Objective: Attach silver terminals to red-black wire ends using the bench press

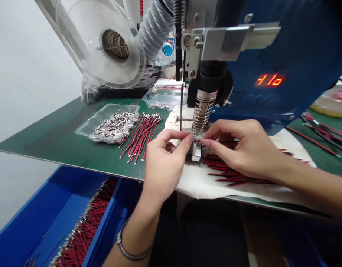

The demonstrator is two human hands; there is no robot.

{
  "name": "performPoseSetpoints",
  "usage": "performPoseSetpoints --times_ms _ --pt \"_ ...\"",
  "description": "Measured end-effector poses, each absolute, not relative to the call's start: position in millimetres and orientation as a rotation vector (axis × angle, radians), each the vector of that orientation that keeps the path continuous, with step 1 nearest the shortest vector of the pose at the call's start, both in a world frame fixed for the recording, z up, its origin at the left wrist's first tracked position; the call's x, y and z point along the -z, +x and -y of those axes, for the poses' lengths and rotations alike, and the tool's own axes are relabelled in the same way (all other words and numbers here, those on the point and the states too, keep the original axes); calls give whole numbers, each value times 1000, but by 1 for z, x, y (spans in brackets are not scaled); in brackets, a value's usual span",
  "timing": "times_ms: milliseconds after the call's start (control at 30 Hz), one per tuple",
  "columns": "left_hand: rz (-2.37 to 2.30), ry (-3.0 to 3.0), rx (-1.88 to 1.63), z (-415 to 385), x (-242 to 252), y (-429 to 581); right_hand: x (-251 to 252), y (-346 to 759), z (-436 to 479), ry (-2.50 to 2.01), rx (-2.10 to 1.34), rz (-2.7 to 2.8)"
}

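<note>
Both hands meet at the small metal fixture (pixel 196 152) under the spring-wrapped tip (pixel 203 109) of a blue machine (pixel 271 48). My left hand (pixel 166 159) comes in from the left, thumb and forefinger pinched at the fixture's left side; what they grip is too small to make out. From the right, my right hand (pixel 240 146) pinches a thin red-and-black wire (pixel 198 140) whose end lies at the fixture. Below that hand, a bundle of red-and-black wires (pixel 226 172) rests on white paper (pixel 193 183).
A clear tray (pixel 84 128) of small metal parts stands left, beside wires with metal ends (pixel 140 137). Another clear tray (pixel 162 94) is behind. A blue bin (pixel 56 185) of finished-looking wires sits below the table edge. A clear reel (pixel 78 37) hangs upper left.
</note>
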State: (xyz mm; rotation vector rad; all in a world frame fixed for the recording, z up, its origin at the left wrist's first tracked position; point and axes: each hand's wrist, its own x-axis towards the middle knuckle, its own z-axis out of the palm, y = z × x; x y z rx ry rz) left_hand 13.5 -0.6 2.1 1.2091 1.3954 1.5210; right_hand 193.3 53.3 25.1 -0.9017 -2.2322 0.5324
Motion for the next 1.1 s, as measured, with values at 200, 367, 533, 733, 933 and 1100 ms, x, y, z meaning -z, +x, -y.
performPoseSetpoints --times_ms 200,367,533,733,933,1100 --pt "-1397 1226 -1520 1 -1 14 -25 194 -53 -913 -506 2221" --pt "-1392 1219 -1520 1 0 13 -26 194 -52 -911 -483 2207" --pt "-1395 1208 -1514 0 -1 13 -25 194 -53 -909 -491 2218" --pt "-1397 1190 -1508 0 -1 14 -26 194 -51 -865 -470 2209" --pt "-1405 1196 -1509 2 -2 14 -27 193 -49 -895 -471 2233" --pt "-1404 1204 -1511 1 -3 14 -26 192 -51 -908 -455 2214"
